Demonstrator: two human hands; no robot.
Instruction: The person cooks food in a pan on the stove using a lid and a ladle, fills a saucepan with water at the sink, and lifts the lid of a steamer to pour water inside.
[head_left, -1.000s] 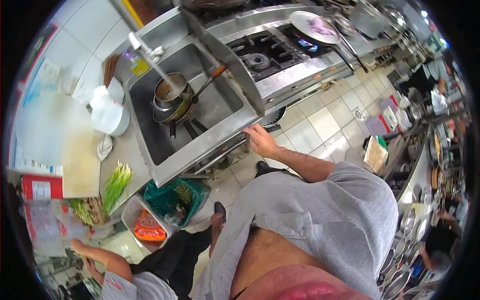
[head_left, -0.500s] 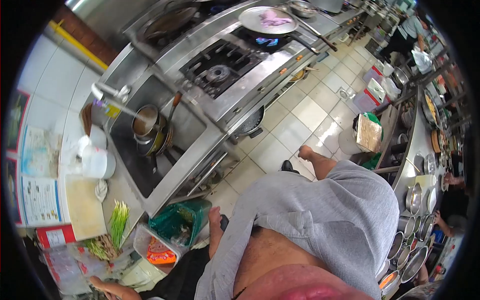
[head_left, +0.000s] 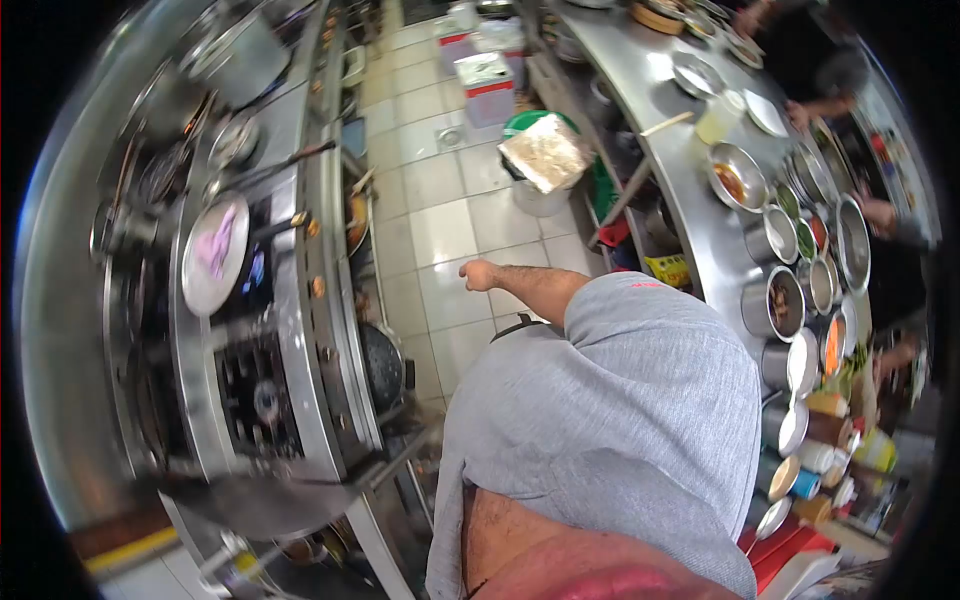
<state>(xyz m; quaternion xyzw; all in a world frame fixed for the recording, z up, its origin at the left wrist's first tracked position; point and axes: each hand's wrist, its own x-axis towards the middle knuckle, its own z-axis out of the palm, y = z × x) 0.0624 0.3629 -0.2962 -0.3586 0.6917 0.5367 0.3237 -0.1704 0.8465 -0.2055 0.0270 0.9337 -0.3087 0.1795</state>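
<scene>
My right hand (head_left: 480, 275) hangs over the tiled floor (head_left: 445, 225), its arm reaching out from the grey sleeve. The fingers look curled in, and nothing shows in them. It touches nothing; nearest to it is a bucket (head_left: 540, 198) with a flat, stained board (head_left: 547, 152) on top. My left hand is not in view. To the left, a plate-like pan (head_left: 203, 285) with a pinkish-purple cloth (head_left: 215, 243) sits on the stove, beside a blue flame.
A steel stove counter (head_left: 310, 400) runs along the left. On the right, a steel worktable (head_left: 640, 70) carries bowls, pots and bottles. Co-workers' hands (head_left: 815, 110) are at its far side. A dark round pan (head_left: 383, 368) sits low beside the stove. Lidded bins (head_left: 488, 100) stand farther up the aisle.
The view has swung right: the stove is now at the left and the worktable shows more fully. The sink area has shifted toward the lower left. My right hand remains beside my body.
</scene>
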